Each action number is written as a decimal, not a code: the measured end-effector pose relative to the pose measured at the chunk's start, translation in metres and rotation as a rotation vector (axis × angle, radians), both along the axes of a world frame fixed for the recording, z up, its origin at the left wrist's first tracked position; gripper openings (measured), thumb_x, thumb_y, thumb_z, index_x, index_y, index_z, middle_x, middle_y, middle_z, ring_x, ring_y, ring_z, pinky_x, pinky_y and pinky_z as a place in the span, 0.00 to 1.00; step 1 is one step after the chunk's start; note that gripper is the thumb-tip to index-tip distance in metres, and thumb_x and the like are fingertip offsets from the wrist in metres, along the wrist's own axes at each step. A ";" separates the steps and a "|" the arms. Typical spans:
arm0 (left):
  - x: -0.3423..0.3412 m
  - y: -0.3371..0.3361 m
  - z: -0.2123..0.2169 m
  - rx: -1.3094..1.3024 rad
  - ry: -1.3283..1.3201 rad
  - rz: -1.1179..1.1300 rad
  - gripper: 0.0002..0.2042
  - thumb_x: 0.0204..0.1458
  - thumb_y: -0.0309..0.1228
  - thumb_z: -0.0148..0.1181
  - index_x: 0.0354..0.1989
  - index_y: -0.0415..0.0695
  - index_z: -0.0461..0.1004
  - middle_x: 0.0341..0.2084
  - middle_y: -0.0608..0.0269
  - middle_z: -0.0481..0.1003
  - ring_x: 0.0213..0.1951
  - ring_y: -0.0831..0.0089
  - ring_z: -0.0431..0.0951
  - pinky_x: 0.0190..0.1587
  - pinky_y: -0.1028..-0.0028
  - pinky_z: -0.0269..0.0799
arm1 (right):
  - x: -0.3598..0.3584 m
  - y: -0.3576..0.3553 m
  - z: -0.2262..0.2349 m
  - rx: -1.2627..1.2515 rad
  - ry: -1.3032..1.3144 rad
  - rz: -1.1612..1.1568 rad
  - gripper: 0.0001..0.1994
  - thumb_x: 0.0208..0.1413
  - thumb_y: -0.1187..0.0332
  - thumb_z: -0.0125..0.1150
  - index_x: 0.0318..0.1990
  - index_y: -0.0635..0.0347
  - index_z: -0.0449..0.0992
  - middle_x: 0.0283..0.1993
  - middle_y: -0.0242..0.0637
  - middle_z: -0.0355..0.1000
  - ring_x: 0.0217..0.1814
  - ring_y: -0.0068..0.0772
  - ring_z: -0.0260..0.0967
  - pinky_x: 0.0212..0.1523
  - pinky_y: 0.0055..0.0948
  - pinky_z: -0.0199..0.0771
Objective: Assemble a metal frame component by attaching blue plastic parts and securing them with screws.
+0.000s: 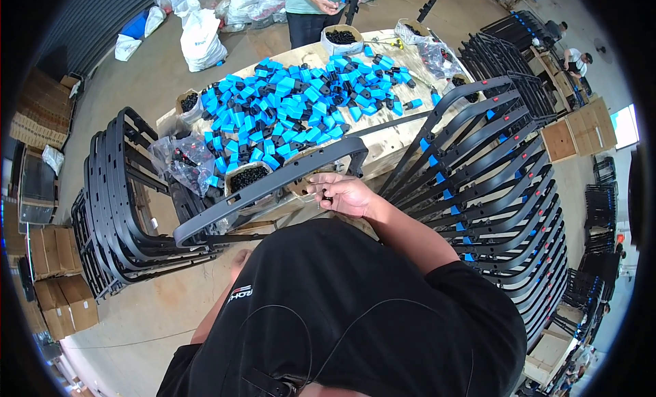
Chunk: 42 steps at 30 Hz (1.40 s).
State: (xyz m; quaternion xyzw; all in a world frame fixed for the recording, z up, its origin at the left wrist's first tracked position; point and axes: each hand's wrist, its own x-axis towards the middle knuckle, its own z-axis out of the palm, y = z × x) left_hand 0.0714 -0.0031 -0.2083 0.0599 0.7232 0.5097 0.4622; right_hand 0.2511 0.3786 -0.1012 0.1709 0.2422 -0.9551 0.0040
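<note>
My right hand (347,196) is closed in front of the table's near edge, with a small black part (326,200) between its fingers. Just beyond it a black metal frame (273,180) with rounded corners leans across the table edge. Low on the left, my left hand (240,262) is below that frame, partly hidden by my shirt; its fingers do not show clearly. An open bag of small black parts (249,178) stands behind the frame. A large heap of blue and black plastic pieces (287,100) covers the middle of the wooden table (403,127).
Black frames with blue pieces (478,192) stand in a dense row on the right. More black frames (113,185) are stacked on the left. Across the table another person's hand (326,4) is near a frame. White sacks (202,42) and cardboard boxes (65,305) sit on the floor.
</note>
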 end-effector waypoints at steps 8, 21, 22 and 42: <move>-0.016 0.094 0.069 -0.098 0.274 -0.117 0.12 0.62 0.37 0.59 0.36 0.39 0.77 0.29 0.64 0.77 0.33 0.76 0.75 0.38 0.73 0.72 | 0.007 0.001 -0.003 -0.049 -0.276 0.016 0.09 0.62 0.67 0.55 0.45 0.59 0.77 0.44 0.40 0.78 0.44 0.36 0.76 0.52 0.41 0.77; -0.105 0.237 0.012 -0.518 0.934 -0.635 0.16 0.46 0.39 0.68 0.40 0.44 0.77 0.40 0.42 0.79 0.42 0.46 0.81 0.46 0.55 0.76 | 0.052 -0.007 -0.006 0.128 -0.548 -0.144 0.11 0.64 0.59 0.55 0.32 0.53 0.70 0.27 0.28 0.65 0.30 0.29 0.64 0.34 0.33 0.65; -0.115 0.228 -0.005 -0.529 0.936 -0.612 0.16 0.46 0.39 0.68 0.40 0.44 0.77 0.40 0.42 0.79 0.42 0.46 0.81 0.46 0.55 0.76 | 0.052 -0.009 -0.001 0.162 -0.599 -0.150 0.11 0.64 0.60 0.55 0.32 0.53 0.69 0.26 0.28 0.65 0.30 0.29 0.64 0.34 0.34 0.65; -0.109 0.194 0.012 -0.346 0.750 -0.268 0.16 0.44 0.39 0.70 0.40 0.43 0.82 0.37 0.48 0.82 0.43 0.53 0.83 0.48 0.64 0.77 | 0.077 -0.022 -0.021 0.181 -0.652 -0.218 0.09 0.62 0.61 0.57 0.32 0.53 0.71 0.28 0.29 0.66 0.29 0.30 0.63 0.34 0.33 0.65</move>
